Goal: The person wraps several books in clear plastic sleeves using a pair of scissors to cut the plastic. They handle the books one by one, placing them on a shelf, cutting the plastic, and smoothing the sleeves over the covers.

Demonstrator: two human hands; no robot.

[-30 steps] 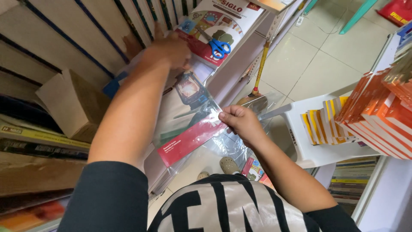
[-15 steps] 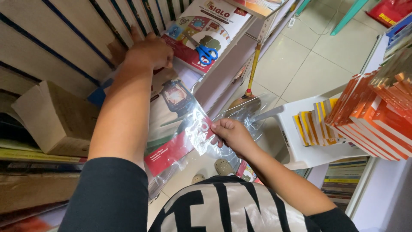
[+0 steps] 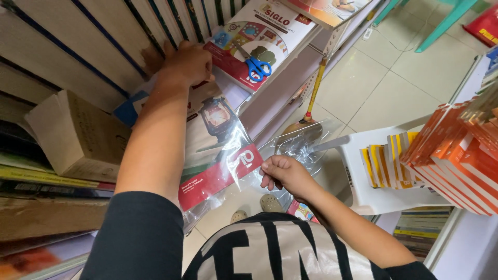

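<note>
I am holding a book in a clear plastic cover flat on the shelf, its long axis running from the upper left down toward me. It is showing a lantern picture and a red band. My left hand is pressing its far end, fingers curled; my right hand is pinching the plastic's loose edge. Since a moment ago, my right hand has dropped lower and pulled the plastic outward.

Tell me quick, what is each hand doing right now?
Left hand: closed, pressing down the lantern-picture book with a red bottom band.
Right hand: closed, pinching the clear crinkly plastic cover sheet.
</note>
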